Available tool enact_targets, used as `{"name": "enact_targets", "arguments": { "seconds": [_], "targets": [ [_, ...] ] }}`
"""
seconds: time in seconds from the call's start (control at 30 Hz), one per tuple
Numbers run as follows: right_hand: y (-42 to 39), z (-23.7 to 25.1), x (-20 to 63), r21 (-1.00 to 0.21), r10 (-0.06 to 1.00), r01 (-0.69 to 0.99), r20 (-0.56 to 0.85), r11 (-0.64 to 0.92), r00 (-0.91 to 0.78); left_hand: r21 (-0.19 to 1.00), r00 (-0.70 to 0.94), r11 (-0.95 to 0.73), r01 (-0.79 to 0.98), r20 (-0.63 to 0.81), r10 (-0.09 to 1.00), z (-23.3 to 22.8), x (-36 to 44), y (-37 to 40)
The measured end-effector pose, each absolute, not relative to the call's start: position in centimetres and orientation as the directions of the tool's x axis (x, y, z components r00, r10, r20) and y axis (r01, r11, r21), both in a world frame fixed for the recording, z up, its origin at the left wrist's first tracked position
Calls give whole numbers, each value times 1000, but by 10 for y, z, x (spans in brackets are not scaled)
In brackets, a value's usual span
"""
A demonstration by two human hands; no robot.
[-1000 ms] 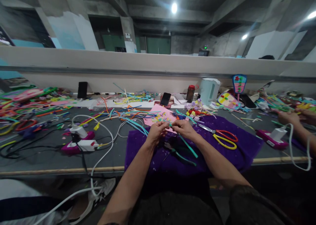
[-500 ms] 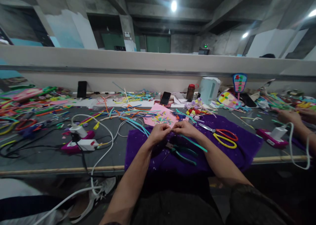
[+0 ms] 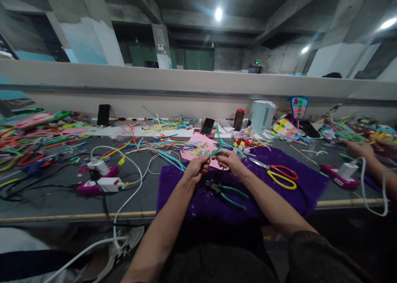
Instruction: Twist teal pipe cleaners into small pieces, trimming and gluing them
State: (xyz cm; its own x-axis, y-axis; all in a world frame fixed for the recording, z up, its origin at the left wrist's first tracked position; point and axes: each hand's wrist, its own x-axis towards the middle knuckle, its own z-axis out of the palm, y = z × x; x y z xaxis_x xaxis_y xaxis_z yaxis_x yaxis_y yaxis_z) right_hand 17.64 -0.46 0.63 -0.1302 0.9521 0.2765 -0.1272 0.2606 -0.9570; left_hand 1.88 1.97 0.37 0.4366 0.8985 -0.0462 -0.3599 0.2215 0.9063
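Observation:
Both hands meet over the purple cloth (image 3: 297,185) at the table's middle. My left hand (image 3: 196,169) and my right hand (image 3: 230,161) pinch the same teal pipe cleaner (image 3: 221,144), whose free ends stick up and sideways between them, bent into a branching shape. Green-handled pliers (image 3: 228,190) lie on the cloth just below my hands. Scissors with red and yellow handles (image 3: 281,176) rest to the right of my right hand. A pink sheet (image 3: 198,147) with small coloured bits lies just beyond my fingers.
Loose coloured pipe cleaners (image 3: 40,134) cover the left and back of the grey table (image 3: 56,194). White cables and a pink power strip (image 3: 99,179) lie at left. A phone (image 3: 207,126), jar (image 3: 238,118) and white kettle (image 3: 262,115) stand behind. Another person's hands (image 3: 362,148) work at right.
The teal pipe cleaner's long end, which trailed down to the right, now points up above my hands. Both hands rose slightly and shifted a little away from me.

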Motion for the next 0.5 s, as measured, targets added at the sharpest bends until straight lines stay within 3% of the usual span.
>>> {"name": "enact_targets", "arguments": {
  "seconds": [0.27, 0.5],
  "targets": [
    [-1, 0, 165, -937, 940, -72, 342, 342, 20, 937, 376, 147, -315, -19, 926, 0, 23, 15],
    [1, 2, 175, -959, 982, -261, 146, 111, -118, 947, 548, 250, -203, -102, 830, 2, 19, 13]
  ]
}}
